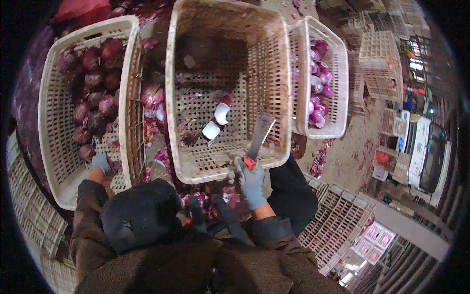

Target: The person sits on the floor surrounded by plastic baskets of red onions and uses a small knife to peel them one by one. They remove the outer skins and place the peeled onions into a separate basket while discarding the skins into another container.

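My left hand, in a grey glove, is inside the left plastic crate, right by a red onion at the near end of a heap of unpeeled red onions. Its fingers are too small and blurred to tell a grip. My right hand, gloved too, is closed round the red handle of a wide-bladed knife, whose blade points up over the middle crate. On that crate's floor lie two white curved pieces and some onion scraps.
Peeled, shiny red onions fill part of the right crate. Onion skins litter the ground between the crates and my legs. Stacked crates stand at the lower right, and a white vehicle is beyond.
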Available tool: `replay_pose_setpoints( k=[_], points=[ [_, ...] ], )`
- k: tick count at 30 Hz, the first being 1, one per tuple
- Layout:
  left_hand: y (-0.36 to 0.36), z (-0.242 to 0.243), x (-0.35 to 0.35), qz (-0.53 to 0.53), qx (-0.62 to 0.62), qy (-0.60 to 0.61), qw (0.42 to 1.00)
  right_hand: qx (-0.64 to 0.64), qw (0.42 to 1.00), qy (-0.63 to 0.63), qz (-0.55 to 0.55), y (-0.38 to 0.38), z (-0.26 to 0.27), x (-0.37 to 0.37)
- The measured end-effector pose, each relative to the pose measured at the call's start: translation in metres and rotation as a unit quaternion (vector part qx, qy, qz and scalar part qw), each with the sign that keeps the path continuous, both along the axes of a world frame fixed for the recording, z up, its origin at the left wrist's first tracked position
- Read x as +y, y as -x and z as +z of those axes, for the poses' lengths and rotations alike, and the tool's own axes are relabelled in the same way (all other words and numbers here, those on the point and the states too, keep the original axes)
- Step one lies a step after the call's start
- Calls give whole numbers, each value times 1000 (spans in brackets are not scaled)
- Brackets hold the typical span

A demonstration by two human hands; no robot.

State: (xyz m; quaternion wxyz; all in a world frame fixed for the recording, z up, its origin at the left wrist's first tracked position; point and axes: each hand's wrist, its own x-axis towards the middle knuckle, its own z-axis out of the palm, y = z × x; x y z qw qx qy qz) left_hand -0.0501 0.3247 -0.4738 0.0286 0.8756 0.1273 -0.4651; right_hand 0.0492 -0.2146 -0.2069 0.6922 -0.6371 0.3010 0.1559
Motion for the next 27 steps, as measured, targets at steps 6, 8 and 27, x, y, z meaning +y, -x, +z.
replay_pose_setpoints(
  k=[6,8,27],
  points=[
    [-15,22,-16,175,-70,96,977,13,1000,3,13,-2,8,0],
    [-30,58,-25,325,-123,152,925,-10,999,-41,9,-2,9,3],
    [-65,439,-330,215,-342,604,687,-19,910,-398,118,37,107,11]
  ],
)
